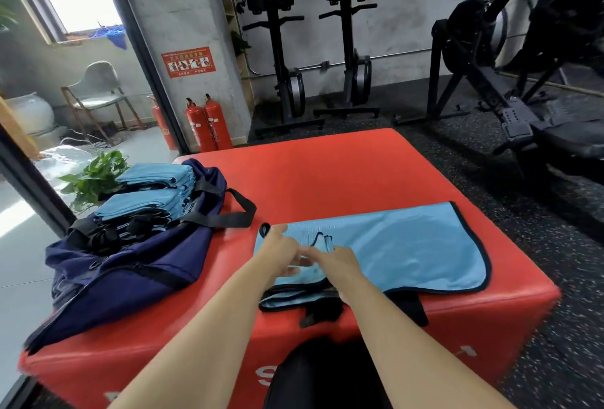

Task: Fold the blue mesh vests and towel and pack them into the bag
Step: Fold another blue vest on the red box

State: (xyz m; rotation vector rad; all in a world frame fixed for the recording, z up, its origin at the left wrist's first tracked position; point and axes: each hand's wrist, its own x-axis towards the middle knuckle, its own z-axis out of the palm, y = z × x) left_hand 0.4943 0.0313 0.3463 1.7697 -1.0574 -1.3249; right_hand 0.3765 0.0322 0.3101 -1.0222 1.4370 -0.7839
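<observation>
Folded vests [153, 193] sit in the bag [130, 271] at nine o'clock; one vest [408, 245] lies half folded under left hand [277, 252] and right hand [340, 261], fingers too blurred to tell

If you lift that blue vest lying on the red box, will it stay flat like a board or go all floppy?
Probably floppy: the blue vest lies with soft ripples, and its black straps dangle over the edge of the red box. It looks thin, so likely very light. It would likely sag from wherever you pinch it.
</observation>
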